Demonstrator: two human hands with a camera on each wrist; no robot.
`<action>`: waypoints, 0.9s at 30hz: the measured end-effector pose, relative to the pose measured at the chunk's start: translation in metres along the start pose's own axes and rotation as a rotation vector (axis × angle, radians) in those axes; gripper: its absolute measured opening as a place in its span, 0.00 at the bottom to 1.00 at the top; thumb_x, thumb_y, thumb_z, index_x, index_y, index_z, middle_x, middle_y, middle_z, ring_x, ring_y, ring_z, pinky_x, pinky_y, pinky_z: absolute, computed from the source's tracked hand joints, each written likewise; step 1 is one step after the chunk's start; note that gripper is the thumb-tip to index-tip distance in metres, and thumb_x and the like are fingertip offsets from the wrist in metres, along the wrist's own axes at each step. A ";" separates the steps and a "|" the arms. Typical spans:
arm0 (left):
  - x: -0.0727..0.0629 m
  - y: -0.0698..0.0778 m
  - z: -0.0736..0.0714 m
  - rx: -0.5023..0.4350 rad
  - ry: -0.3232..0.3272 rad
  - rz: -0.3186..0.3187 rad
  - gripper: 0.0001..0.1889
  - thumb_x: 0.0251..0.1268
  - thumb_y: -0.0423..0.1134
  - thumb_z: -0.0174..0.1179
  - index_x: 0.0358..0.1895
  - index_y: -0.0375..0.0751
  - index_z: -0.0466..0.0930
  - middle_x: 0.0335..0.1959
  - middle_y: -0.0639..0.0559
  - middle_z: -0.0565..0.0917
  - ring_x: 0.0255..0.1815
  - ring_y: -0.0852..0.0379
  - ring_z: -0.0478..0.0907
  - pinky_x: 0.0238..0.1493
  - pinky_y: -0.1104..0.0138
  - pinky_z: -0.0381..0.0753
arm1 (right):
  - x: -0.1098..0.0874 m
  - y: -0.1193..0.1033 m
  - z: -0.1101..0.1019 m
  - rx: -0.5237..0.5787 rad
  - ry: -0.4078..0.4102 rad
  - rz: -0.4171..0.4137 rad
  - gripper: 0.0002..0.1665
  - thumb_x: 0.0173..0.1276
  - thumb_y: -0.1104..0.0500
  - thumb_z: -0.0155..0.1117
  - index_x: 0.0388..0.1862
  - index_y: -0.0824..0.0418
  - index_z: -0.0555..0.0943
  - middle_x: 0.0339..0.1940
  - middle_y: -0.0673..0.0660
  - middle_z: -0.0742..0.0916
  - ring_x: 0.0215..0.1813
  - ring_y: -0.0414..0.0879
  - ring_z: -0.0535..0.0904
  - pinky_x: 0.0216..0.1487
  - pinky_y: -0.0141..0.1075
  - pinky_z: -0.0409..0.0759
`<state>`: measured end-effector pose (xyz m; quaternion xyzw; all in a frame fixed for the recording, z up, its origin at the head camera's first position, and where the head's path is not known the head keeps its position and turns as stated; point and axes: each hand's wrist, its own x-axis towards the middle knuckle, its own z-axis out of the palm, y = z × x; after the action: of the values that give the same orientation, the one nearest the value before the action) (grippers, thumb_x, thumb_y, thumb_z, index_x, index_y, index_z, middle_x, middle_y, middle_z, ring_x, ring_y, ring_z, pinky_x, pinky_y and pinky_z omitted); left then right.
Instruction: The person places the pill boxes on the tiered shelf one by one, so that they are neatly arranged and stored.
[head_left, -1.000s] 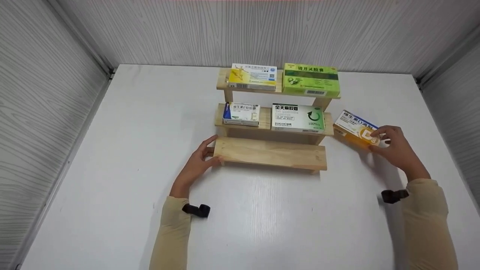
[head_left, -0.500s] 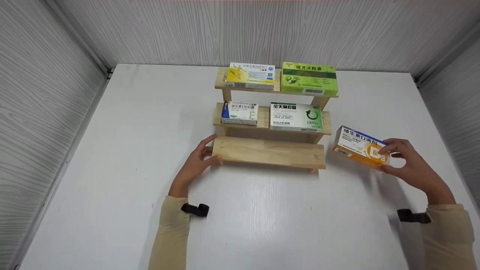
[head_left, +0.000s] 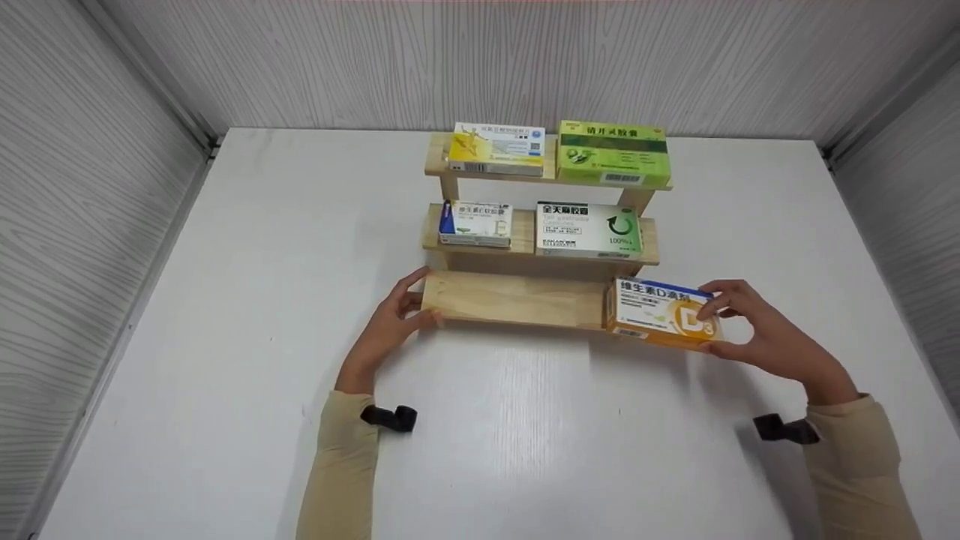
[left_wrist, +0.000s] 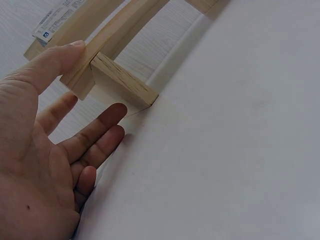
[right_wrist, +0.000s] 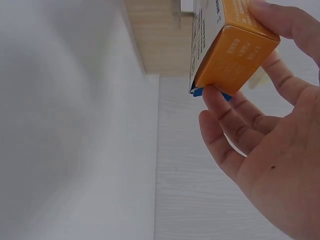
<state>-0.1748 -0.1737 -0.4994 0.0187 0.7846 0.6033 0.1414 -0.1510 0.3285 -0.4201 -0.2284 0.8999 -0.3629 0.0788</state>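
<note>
Right hand [head_left: 772, 337] pinches the right end of an orange-and-white cardboard medicine box [head_left: 660, 313], thumb on top, fingers [right_wrist: 225, 125] under. It likely handles light and stiff but crushable, so end-grip suits it. Box has a blue stripe and a "D3" mark, and hovers at the right end of the pale wooden three-tier shelf's [head_left: 517, 300] bottom step. Left hand [head_left: 386, 330], fingers straight, presses the step's left end.

Orange-and-white box [head_left: 661, 313], pale wooden shelf [head_left: 517, 299]

light: bright, even, overhead | shadows: soft, faint | glare: mild tabletop sheen | wrist views: near parts soft-focus
</note>
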 end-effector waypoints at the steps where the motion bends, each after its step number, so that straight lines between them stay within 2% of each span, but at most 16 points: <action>1: 0.000 0.000 0.000 -0.005 0.001 0.005 0.40 0.61 0.47 0.66 0.74 0.63 0.56 0.59 0.39 0.77 0.62 0.47 0.73 0.62 0.56 0.68 | 0.004 -0.003 0.004 0.002 -0.011 -0.002 0.21 0.57 0.68 0.71 0.47 0.58 0.75 0.63 0.57 0.70 0.57 0.27 0.62 0.54 0.15 0.63; 6: -0.001 0.000 0.000 -0.015 -0.006 0.025 0.39 0.63 0.45 0.64 0.75 0.61 0.55 0.59 0.39 0.77 0.61 0.47 0.74 0.60 0.57 0.70 | 0.028 -0.022 0.024 -0.005 -0.068 0.008 0.21 0.57 0.66 0.72 0.46 0.54 0.75 0.64 0.56 0.70 0.58 0.36 0.65 0.57 0.23 0.68; 9: -0.001 0.000 0.000 -0.021 -0.004 0.024 0.39 0.63 0.45 0.65 0.75 0.62 0.56 0.59 0.39 0.77 0.60 0.48 0.74 0.61 0.57 0.69 | 0.044 -0.034 0.038 0.012 -0.104 0.019 0.20 0.57 0.64 0.72 0.46 0.54 0.76 0.65 0.56 0.69 0.60 0.46 0.66 0.62 0.36 0.71; 13: -0.001 -0.001 0.000 -0.025 -0.003 0.030 0.39 0.63 0.45 0.65 0.75 0.61 0.55 0.58 0.39 0.77 0.60 0.47 0.74 0.62 0.56 0.68 | 0.064 -0.050 0.059 0.051 -0.149 0.029 0.19 0.58 0.61 0.72 0.46 0.55 0.76 0.66 0.58 0.66 0.66 0.54 0.63 0.67 0.53 0.65; 14: -0.001 -0.001 0.000 -0.029 -0.003 0.033 0.39 0.63 0.44 0.65 0.75 0.60 0.56 0.58 0.38 0.78 0.60 0.47 0.74 0.63 0.55 0.67 | 0.069 -0.053 0.064 0.055 -0.156 0.028 0.19 0.57 0.61 0.72 0.46 0.55 0.76 0.67 0.58 0.66 0.67 0.56 0.62 0.68 0.55 0.63; 17: 0.000 -0.002 0.000 -0.029 -0.011 0.041 0.39 0.63 0.43 0.65 0.75 0.59 0.55 0.58 0.38 0.78 0.60 0.47 0.73 0.65 0.54 0.65 | 0.080 -0.063 0.075 0.053 -0.158 0.006 0.19 0.56 0.61 0.73 0.45 0.55 0.76 0.67 0.59 0.66 0.67 0.57 0.63 0.69 0.55 0.61; 22: 0.001 -0.003 -0.001 -0.013 -0.008 0.045 0.39 0.63 0.43 0.64 0.76 0.57 0.54 0.58 0.38 0.78 0.61 0.47 0.73 0.66 0.53 0.63 | 0.097 -0.076 0.089 0.035 -0.123 -0.039 0.20 0.54 0.62 0.74 0.44 0.55 0.77 0.65 0.58 0.68 0.66 0.55 0.66 0.68 0.52 0.64; 27: 0.001 -0.003 -0.001 -0.006 -0.003 0.035 0.39 0.63 0.43 0.64 0.76 0.58 0.55 0.57 0.38 0.78 0.60 0.47 0.73 0.66 0.53 0.63 | 0.110 -0.086 0.101 0.033 -0.117 -0.024 0.20 0.55 0.59 0.75 0.45 0.55 0.77 0.66 0.57 0.68 0.67 0.54 0.66 0.69 0.50 0.65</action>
<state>-0.1750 -0.1749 -0.5021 0.0326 0.7821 0.6082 0.1321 -0.1868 0.1598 -0.4313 -0.2587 0.8849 -0.3648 0.1306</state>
